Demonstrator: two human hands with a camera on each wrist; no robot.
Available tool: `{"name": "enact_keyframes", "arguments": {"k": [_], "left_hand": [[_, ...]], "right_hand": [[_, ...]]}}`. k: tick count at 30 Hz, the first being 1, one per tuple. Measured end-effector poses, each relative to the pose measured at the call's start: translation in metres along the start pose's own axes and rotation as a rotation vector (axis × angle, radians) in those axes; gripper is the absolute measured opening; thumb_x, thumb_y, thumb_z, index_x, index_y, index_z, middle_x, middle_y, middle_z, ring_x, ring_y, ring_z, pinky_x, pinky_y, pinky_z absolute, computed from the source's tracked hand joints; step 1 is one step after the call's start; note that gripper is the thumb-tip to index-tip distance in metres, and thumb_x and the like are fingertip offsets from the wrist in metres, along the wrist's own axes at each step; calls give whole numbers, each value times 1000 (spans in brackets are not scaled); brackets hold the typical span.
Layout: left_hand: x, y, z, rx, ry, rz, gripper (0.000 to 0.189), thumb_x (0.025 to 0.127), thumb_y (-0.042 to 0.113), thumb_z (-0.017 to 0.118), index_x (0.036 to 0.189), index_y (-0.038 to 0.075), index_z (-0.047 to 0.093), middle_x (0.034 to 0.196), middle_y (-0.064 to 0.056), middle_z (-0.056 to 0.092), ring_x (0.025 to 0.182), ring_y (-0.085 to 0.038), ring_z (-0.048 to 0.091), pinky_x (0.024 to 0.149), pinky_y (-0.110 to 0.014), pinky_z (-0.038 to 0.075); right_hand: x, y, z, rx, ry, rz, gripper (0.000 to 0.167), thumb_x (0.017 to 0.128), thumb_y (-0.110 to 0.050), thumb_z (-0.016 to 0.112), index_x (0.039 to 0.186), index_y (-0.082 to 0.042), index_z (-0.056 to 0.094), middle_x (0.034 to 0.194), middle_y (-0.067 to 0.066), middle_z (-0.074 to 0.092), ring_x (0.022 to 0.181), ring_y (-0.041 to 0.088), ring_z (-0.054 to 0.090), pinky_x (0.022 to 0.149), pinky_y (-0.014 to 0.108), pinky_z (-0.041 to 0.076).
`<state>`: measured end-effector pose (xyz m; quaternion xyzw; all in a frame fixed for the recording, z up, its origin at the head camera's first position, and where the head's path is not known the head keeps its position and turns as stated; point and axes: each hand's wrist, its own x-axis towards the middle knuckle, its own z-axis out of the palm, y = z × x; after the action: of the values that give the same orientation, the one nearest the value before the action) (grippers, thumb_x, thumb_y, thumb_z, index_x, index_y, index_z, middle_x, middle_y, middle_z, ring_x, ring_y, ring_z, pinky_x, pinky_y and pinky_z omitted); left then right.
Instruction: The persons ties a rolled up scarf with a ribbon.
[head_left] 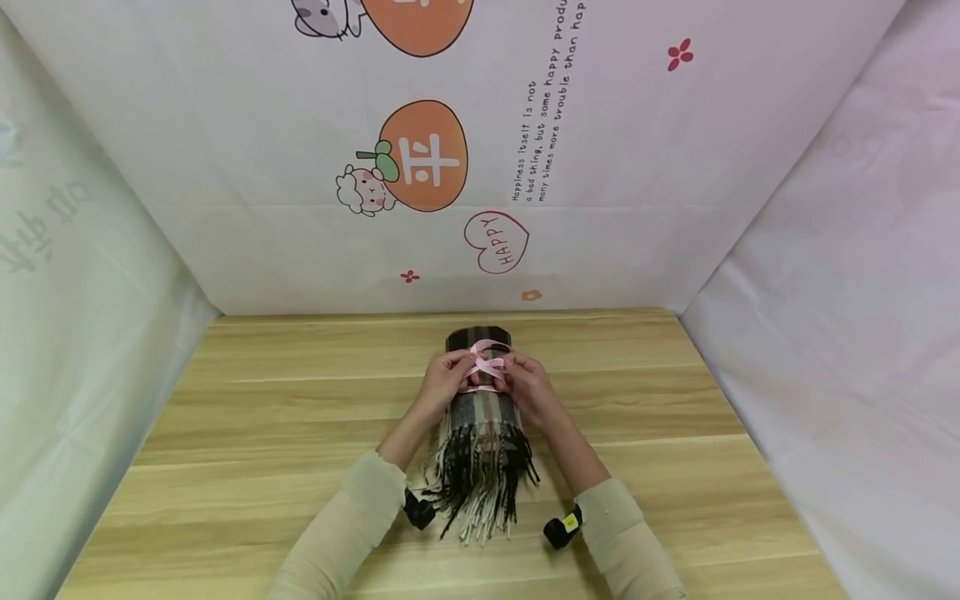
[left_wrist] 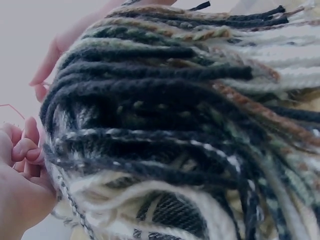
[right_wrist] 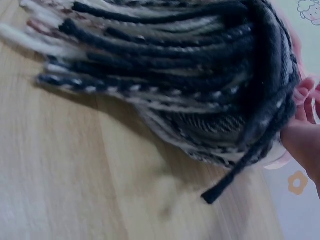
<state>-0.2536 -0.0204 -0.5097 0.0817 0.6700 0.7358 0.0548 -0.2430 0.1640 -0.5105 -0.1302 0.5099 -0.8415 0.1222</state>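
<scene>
A rolled plaid scarf (head_left: 486,410) in black, grey, beige and brown lies on the wooden table, its fringe (head_left: 483,483) spread toward the person. Around the roll's upper part runs a pink ribbon (head_left: 489,365), crossed in loops on top. My left hand (head_left: 442,382) pinches the ribbon from the left side. Opposite it, my right hand (head_left: 529,387) pinches the ribbon on the right. Thick twisted fringe strands (left_wrist: 150,85) fill the left wrist view, with the left fingers curled at the roll's edge. In the right wrist view, the fringe (right_wrist: 165,55) partly hides the ribbon.
The wood-grain table (head_left: 300,417) ends at a white printed backdrop (head_left: 600,250) behind the scarf. White sheets (head_left: 840,292) stand along both sides. A small black wrist device (head_left: 562,529) sits at each sleeve cuff, near the fringe.
</scene>
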Motion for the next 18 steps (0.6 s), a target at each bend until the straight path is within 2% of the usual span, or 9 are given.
{"name": "enact_keyframes", "arguments": {"k": [3, 7, 14, 18], "left_hand": [[0, 1, 0, 0, 0, -4, 27, 103, 14, 54, 110, -7, 70, 61, 5, 59, 49, -6, 38, 48, -20, 33], [0, 2, 1, -12, -7, -7, 27, 103, 13, 54, 111, -9, 70, 62, 5, 60, 48, -5, 39, 48, -20, 33], [1, 2, 2, -28, 7, -14, 29, 103, 13, 55, 111, -10, 69, 60, 5, 59, 48, -3, 40, 47, -19, 34], [1, 2, 2, -26, 5, -6, 29, 103, 14, 55, 111, -9, 70, 60, 6, 58, 47, -2, 39, 47, -18, 33]], "right_hand": [[-2, -3, -4, 54, -103, -24, 31, 107, -8, 40, 95, -12, 68, 94, -3, 63, 76, 10, 56, 72, 21, 49], [-5, -4, -7, 114, -180, -48, 29, 106, -8, 43, 102, -12, 71, 100, -3, 64, 85, 9, 60, 80, 22, 52], [-5, -1, -11, 140, -261, -102, 34, 106, 0, 40, 109, -10, 72, 106, -2, 68, 93, 8, 63, 85, 23, 54], [-5, 0, -12, 131, -273, -104, 33, 105, 0, 41, 106, -10, 72, 102, -3, 69, 92, 8, 63, 85, 23, 53]]}}
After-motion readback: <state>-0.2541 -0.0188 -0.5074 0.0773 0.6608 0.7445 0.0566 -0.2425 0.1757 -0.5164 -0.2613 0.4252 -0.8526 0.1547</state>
